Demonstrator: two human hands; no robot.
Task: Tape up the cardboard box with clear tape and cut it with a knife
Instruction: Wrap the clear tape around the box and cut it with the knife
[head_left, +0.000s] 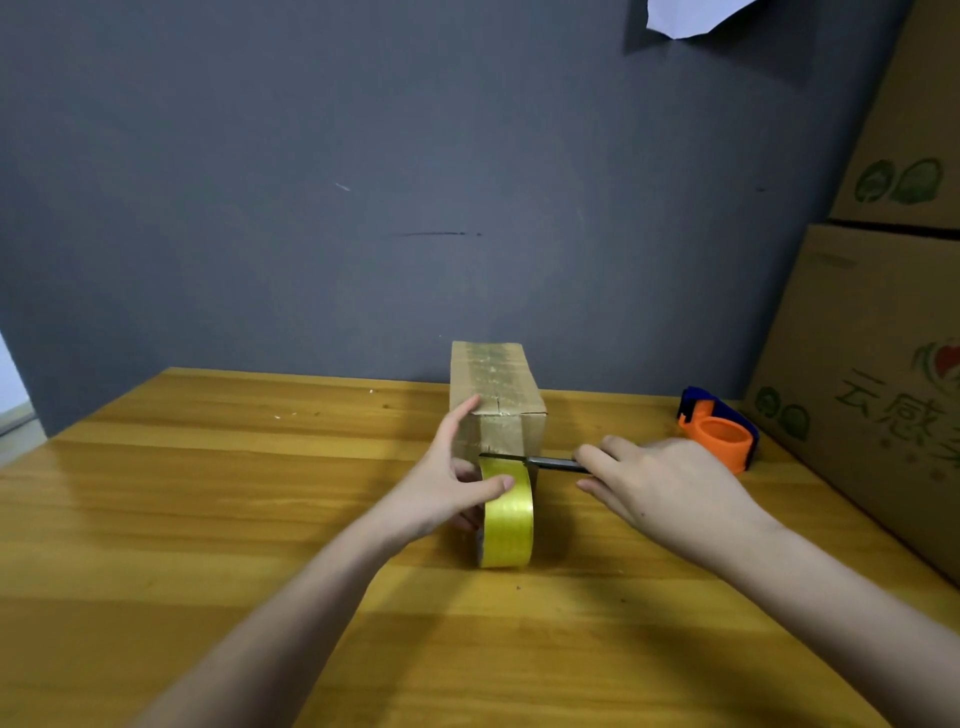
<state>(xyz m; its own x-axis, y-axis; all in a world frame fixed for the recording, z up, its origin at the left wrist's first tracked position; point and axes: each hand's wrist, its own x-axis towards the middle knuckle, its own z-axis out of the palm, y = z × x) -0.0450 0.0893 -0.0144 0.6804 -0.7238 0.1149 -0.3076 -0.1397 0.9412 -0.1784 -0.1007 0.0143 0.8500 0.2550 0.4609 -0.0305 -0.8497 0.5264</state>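
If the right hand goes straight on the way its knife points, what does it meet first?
Probably the left hand, which holds the tape roll. The right hand aims the knife leftward over the roll; depth is unclear.

A wooden table (208, 519) fills the lower frame; at centre a cardboard box (496, 400) and tape roll (508, 519), right an orange dispenser (719, 434)

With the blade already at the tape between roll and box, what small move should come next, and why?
Probably draw the knife in the right hand across the stretched tape to sever it. The blade lies right at the strip where it leaves the tape roll, which the left hand grips, at the foot of the cardboard box, whose top and front are already taped.
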